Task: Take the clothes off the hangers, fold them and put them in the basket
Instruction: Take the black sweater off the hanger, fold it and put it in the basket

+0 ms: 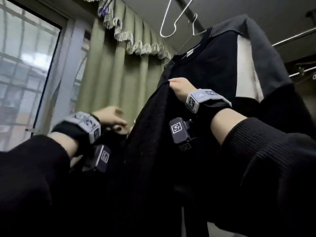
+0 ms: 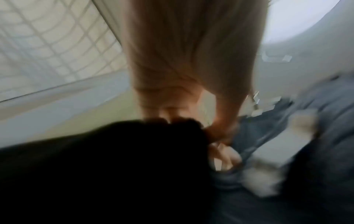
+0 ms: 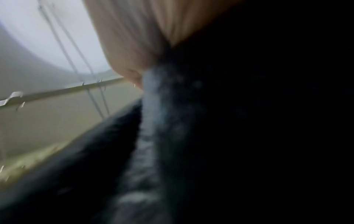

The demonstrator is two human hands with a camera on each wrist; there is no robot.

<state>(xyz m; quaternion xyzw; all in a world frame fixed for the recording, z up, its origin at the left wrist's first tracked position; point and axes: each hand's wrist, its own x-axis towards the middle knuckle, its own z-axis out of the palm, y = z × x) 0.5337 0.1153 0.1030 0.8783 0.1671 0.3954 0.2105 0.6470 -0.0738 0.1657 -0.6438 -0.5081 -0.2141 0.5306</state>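
While the black shirt (image 1: 201, 69) hangs lengthwise from its wire hanger (image 1: 191, 31) up on the right, the right hand (image 1: 179, 88) pinches its left shoulder edge, nearer the hanger; lower left, the left hand (image 1: 109, 117) grips the shirt's side.

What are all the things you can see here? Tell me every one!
black shirt: one, black, hanging on a wire hanger at upper right.
wire hangers: two, silvery; one bare at top centre, one carrying the shirt.
grey garment: one, dark grey, draped behind the shirt.
curtain: one, olive green with a frilled trim, centre.
window: one, with bars outside, left.
metal rails: at least two, silvery, far right.
wrist cameras: two, dark with square markers, under the wrists.
left hand: blurred, at dark cloth low on the left.
right hand: pinches the shirt's front.
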